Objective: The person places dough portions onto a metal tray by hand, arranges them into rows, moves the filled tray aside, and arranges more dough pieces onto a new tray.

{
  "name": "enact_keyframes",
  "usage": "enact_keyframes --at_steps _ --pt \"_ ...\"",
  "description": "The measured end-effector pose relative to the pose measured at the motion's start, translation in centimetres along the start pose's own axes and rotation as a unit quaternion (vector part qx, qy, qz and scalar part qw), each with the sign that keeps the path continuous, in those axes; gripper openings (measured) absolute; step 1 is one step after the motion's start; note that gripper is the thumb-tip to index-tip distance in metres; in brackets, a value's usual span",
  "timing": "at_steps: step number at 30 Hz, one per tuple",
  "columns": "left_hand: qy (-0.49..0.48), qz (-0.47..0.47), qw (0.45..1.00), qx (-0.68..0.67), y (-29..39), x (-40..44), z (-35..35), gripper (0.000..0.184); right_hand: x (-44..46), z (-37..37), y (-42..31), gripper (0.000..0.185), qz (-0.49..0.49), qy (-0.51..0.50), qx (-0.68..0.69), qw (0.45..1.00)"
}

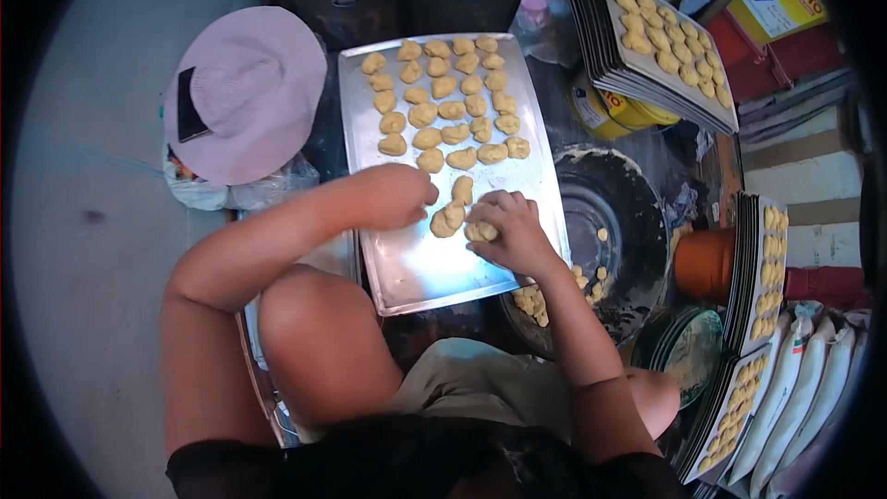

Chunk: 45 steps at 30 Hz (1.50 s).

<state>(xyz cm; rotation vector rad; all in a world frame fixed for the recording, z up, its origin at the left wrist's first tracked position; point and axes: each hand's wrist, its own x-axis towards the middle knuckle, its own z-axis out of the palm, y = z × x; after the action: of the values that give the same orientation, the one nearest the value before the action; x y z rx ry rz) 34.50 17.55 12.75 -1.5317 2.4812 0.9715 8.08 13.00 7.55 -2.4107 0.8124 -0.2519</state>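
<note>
A metal baking tray (407,282) lies in front of me, bearing rows of lumpy yellow dough pieces (443,87) on its far part. My right hand (510,233) is over the tray's right side, its fingers closed around a dough piece (481,232). Just left of it, two or three loose lumps of dough (448,219) sit close together on the metal. On the left side of the tray, my left hand (399,196) is closed with its fingers curled inward. Whatever it may hold is hidden.
To the right stands a black basin (637,222) with small dough bits inside. Stacked trays of dough (647,51) rest on a yellow bucket (601,111); more tray stacks (753,286) stand at right. A pink hat (249,83) with a dark phone (191,103) lies at left.
</note>
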Motion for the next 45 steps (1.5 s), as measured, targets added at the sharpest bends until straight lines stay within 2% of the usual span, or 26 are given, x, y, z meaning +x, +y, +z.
enact_keyframes --at_steps 1,3,4,5,6,8,9,12,13,16,17,21,25,28,32,34,37,39,42,43,45 --pt "0.0 -0.029 0.999 0.017 1.1 -0.9 -0.1 0.023 -0.2 -0.6 -0.3 0.052 -0.008 -0.042 0.023 0.999" --pt "-0.004 -0.087 0.995 0.045 4.4 -2.1 0.3 0.026 1.3 -0.8 0.0 0.049 0.019 0.016 0.11 0.994" --pt "0.036 -0.115 0.992 0.039 5.5 -2.2 1.4 0.028 1.8 -0.4 0.2 0.047 0.035 0.044 0.157 0.986" --pt "0.078 -0.144 0.986 0.036 5.8 -1.6 3.1 0.03 2.5 0.6 -0.3 0.038 -0.048 0.157 0.012 0.986" --pt "0.121 -0.17 0.977 0.035 5.7 -0.9 4.8 0.031 3.2 0.7 0.0 0.035 -0.045 0.11 0.003 0.993" --pt "0.251 -0.15 0.956 -0.01 4.6 1.3 9.5 0.037 3.9 1.1 0.2 0.031 -0.03 0.015 -0.012 0.999" --pt "0.32 -0.137 0.937 -0.031 4.8 1.5 9.5 0.041 4.1 0.7 0.0 0.025 0.019 0.003 0.01 1.0" --pt "0.354 -0.184 0.907 -0.133 4.9 0.8 10.2 0.045 4.4 -0.4 -0.3 0.021 0.131 0.02 0.077 0.988" --pt "0.346 -0.192 0.909 -0.133 4.5 0.1 9.5 0.046 4.5 -0.2 -0.6 0.021 0.105 0.05 0.081 0.99" --pt "0.416 -0.203 0.883 -0.082 1.3 -1.1 9.1 0.031 5.8 2.1 -2.9 0.023 0.029 0.139 0.093 0.985" --pt "0.418 -0.208 0.88 -0.083 0.5 -1.0 9.0 0.028 6.3 3.1 -3.0 0.023 0.001 0.121 0.035 0.992" --pt "0.444 -0.206 0.868 -0.079 -0.8 -0.2 9.1 0.02 5.5 2.7 -2.9 0.026 0.058 0.145 0.141 0.978" --pt "0.463 -0.19 0.863 -0.07 -1.1 0.3 9.3 0.02 4.1 2.0 -3.9 0.032 0.099 0.094 0.056 0.989" --pt "0.411 -0.196 0.885 -0.096 -0.8 -0.1 8.7 0.027 5.0 3.1 -4.0 0.031 0.08 0.069 0.015 0.994" --pt "0.416 -0.172 0.891 -0.052 0.2 -0.2 8.2 0.027 5.2 2.7 -1.7 0.023 0.046 0.125 0.098 0.986" --pt "0.426 -0.14 0.894 0.017 1.5 0.4 7.8 0.025 4.7 0.8 -1.3 0.02 0.155 0.125 0.178 0.964" --pt "0.413 -0.074 0.905 0.072 1.3 1.6 8.8 0.027 4.6 0.6 -0.3 0.022 0.068 0.113 0.084 0.988" --pt "0.372 -0.122 0.917 0.072 1.2 2.1 8.7 0.029 4.9 2.1 0.3 0.024 -0.026 0.106 0.009 0.994" --pt "0.346 -0.162 0.919 0.093 1.7 2.4 7.9 0.032 4.9 0.9 -0.1 0.024 0.127 0.087 0.079 0.985" --pt "0.343 -0.171 0.918 0.102 2.0 2.5 7.9 0.033 4.8 0.8 0.1 0.028 0.121 0.107 0.143 0.977" --pt "0.397 -0.108 0.909 0.067 2.1 3.0 8.2 0.03 4.0 0.1 2.2 0.032 0.13 0.1 0.159 0.974"
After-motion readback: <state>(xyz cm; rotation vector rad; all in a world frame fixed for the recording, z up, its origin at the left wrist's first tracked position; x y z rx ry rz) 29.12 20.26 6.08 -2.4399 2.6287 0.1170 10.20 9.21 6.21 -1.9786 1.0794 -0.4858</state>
